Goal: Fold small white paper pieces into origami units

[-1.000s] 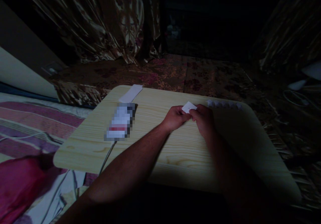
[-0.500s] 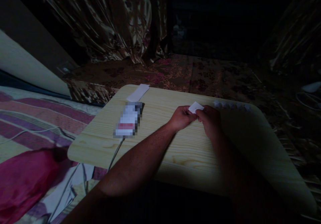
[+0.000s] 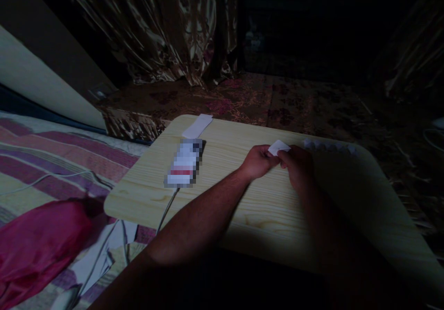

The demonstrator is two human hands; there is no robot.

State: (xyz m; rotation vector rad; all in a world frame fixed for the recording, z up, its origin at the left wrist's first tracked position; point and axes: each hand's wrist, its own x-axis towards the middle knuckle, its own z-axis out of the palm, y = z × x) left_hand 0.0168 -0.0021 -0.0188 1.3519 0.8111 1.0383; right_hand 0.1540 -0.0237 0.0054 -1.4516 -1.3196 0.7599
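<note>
A small piece of folded white paper (image 3: 278,147) is held between my two hands above the far half of the wooden table (image 3: 208,203). My left hand (image 3: 259,162) pinches its left side. From the right, my right hand (image 3: 299,162) grips it, with the thumb lying over its near edge. Beyond my right hand, a row of several small white folded paper pieces (image 3: 328,146) lies along the table's far edge. Flat strips of white paper (image 3: 197,126) rest at the far left corner.
A phone (image 3: 183,164), blurred out, lies on the table's left with a white cable (image 3: 167,210) running off the near edge. Left of the table is a striped bed (image 3: 41,162) with a pink cloth or bag (image 3: 45,240) and white papers (image 3: 95,259). Patterned curtains (image 3: 187,27) hang behind.
The whole view has shifted a little, so everything sits further right. My hands keep the same hold on the folded paper, with little visible change in its shape.
</note>
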